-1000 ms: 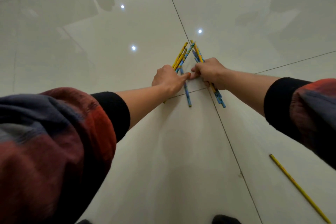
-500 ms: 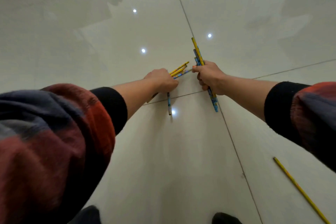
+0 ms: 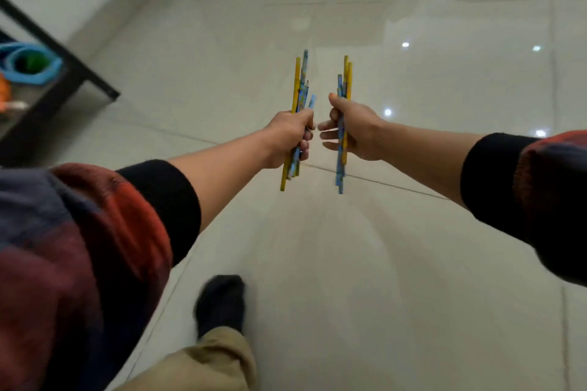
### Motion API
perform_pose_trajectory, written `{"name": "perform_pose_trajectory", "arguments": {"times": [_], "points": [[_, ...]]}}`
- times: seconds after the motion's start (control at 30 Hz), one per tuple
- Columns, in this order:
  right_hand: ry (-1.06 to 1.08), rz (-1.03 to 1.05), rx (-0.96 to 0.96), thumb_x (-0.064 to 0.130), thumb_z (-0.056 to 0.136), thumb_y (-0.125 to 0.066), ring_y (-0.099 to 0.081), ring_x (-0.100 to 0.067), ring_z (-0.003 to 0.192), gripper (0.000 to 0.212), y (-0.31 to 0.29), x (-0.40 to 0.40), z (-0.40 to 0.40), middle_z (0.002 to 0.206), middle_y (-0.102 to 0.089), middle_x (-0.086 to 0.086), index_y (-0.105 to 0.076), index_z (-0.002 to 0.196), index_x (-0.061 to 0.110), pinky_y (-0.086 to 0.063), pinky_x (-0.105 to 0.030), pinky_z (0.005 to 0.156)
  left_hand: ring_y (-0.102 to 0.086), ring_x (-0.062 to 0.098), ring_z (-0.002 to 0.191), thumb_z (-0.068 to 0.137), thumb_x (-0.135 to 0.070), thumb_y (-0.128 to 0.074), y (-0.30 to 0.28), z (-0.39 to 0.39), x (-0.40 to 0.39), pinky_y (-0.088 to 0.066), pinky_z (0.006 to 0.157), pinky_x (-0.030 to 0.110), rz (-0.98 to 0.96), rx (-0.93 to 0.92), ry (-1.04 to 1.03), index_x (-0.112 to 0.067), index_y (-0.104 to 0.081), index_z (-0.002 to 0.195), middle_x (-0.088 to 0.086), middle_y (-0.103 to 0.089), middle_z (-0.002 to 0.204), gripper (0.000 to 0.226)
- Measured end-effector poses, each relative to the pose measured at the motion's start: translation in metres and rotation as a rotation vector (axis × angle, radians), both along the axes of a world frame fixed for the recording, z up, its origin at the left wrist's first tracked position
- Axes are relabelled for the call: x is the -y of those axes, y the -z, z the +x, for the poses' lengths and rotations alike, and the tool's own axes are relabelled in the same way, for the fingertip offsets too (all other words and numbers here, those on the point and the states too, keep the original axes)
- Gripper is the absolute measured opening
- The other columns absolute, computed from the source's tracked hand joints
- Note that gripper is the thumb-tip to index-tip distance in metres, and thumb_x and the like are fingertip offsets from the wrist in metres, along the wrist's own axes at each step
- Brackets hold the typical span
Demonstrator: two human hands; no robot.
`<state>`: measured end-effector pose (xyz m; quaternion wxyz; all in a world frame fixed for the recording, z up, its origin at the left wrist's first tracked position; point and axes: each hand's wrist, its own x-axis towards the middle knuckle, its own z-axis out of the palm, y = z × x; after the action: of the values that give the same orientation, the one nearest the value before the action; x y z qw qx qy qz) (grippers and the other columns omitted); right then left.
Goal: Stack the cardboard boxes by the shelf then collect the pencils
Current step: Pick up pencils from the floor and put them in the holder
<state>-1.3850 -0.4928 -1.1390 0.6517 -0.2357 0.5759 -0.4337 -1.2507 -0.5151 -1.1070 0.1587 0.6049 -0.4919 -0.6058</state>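
A person's left hand grips a bundle of yellow and blue pencils upright above the glossy pale tiled floor; the right hand, just beside, clasps a second yellow and blue bundle, fingers curled.

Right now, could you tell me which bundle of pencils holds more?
The left hand's bundle: it fans out thicker with more pencils than the slim right hand's bundle.
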Motion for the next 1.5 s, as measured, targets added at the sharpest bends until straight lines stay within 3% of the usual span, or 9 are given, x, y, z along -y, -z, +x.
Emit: {"name": "perform_pose_trajectory", "arguments": {"times": [0.13, 0.23, 0.33, 0.4, 0.6, 1.07, 1.3, 1.4, 1.5], "points": [[-0.190, -0.018, 0.110, 0.053, 0.101, -0.038, -0.069, -0.027, 0.103, 0.052, -0.011, 0.015, 0.064, 0.116, -0.070, -0.009, -0.063, 0.110, 0.009, -0.057, -0.040, 0.079, -0.034, 0.010, 0.041, 0.086, -0.050, -0.068, -0.010, 0.054, -0.012, -0.035, 0.040, 0.023, -0.115, 0.020, -0.092, -0.006, -0.066, 0.103, -0.008, -0.052, 0.047, 0.047], [-0.226, -0.017, 0.144, 0.051, 0.103, -0.034, -0.068, -0.028, 0.106, 0.045, -0.021, 0.019, 0.103, 0.119, -0.069, -0.008, -0.063, 0.106, 0.016, -0.055, -0.045, 0.089, -0.043, 0.013, 0.045, 0.076, -0.048, -0.078, -0.012, 0.096, -0.010, -0.039, 0.042, 0.024, -0.190, -0.002, -0.123, -0.006, -0.069, 0.104, -0.003, -0.061, 0.056, 0.051], [-0.296, 0.002, 0.184, 0.052, 0.103, -0.032, -0.066, -0.026, 0.112, 0.050, -0.020, 0.024, 0.137, 0.121, -0.070, -0.005, -0.063, 0.124, 0.019, -0.049, -0.048, 0.101, -0.068, 0.038, 0.074, 0.068, -0.041, -0.087, -0.009, 0.135, -0.011, -0.058, 0.071, 0.042, -0.169, -0.035, -0.067, -0.005, -0.072, 0.103, 0.012, -0.074, 0.083, 0.053], [-0.333, 0.028, 0.181, 0.053, 0.102, -0.036, -0.067, -0.023, 0.111, 0.050, -0.021, 0.028, 0.174, 0.117, -0.072, -0.003, -0.065, 0.124, 0.019, -0.047, -0.048, 0.102, -0.071, 0.036, 0.091, 0.070, -0.026, -0.087, -0.005, 0.174, -0.013, -0.058, 0.087, 0.042, -0.137, -0.043, -0.052, -0.003, -0.072, 0.106, 0.017, -0.074, 0.101, 0.045], [-0.399, -0.009, 0.123, 0.061, 0.097, -0.041, -0.064, -0.018, 0.113, 0.052, -0.054, 0.048, 0.282, 0.120, -0.070, 0.005, -0.064, 0.125, 0.025, -0.043, -0.047, 0.096, -0.067, 0.007, 0.058, 0.081, -0.007, -0.073, -0.041, 0.279, 0.003, -0.051, 0.053, 0.017, -0.206, -0.024, -0.091, -0.006, -0.071, 0.092, -0.004, -0.070, 0.065, 0.011], [-0.389, -0.339, -0.098, 0.050, 0.086, -0.043, -0.068, -0.030, 0.098, 0.050, -0.164, 0.103, 0.517, 0.099, -0.068, -0.011, -0.066, 0.100, 0.007, -0.050, -0.045, 0.098, -0.052, 0.017, 0.053, 0.092, -0.014, -0.059, -0.083, 0.481, 0.025, -0.056, 0.064, 0.036, -0.376, -0.328, -0.294, -0.010, -0.055, 0.085, 0.004, -0.054, 0.065, 0.009], [-0.575, -0.498, -0.516, 0.058, 0.095, -0.045, -0.068, -0.018, 0.073, 0.051, -0.224, 0.129, 0.593, 0.099, -0.067, -0.005, -0.065, 0.108, 0.012, -0.053, -0.025, 0.057, -0.047, 0.016, 0.051, 0.092, -0.007, -0.060, -0.084, 0.569, 0.005, -0.047, 0.051, 0.027, -0.473, -0.297, -0.326, -0.010, -0.062, 0.092, 0.005, -0.050, 0.063, 0.003], [-0.603, -0.569, -0.619, 0.044, 0.095, -0.051, -0.066, -0.018, 0.071, 0.038, -0.222, 0.127, 0.623, 0.091, -0.068, -0.006, -0.066, 0.106, 0.012, -0.055, -0.028, 0.060, -0.050, 0.018, 0.053, 0.091, -0.002, -0.059, -0.095, 0.591, 0.001, -0.048, 0.052, 0.028, -0.492, -0.254, -0.324, -0.008, -0.061, 0.092, 0.007, -0.051, 0.062, 0.006], [-0.564, -0.646, -0.467, 0.046, 0.095, -0.047, -0.064, -0.021, 0.095, 0.037, -0.226, 0.127, 0.651, 0.101, -0.064, 0.002, -0.065, 0.111, 0.019, -0.054, -0.036, 0.084, -0.061, 0.019, 0.056, 0.090, -0.002, -0.059, -0.103, 0.608, -0.006, -0.050, 0.054, 0.027, -0.476, -0.196, -0.330, -0.008, -0.062, 0.089, 0.008, -0.057, 0.062, 0.006]]}}
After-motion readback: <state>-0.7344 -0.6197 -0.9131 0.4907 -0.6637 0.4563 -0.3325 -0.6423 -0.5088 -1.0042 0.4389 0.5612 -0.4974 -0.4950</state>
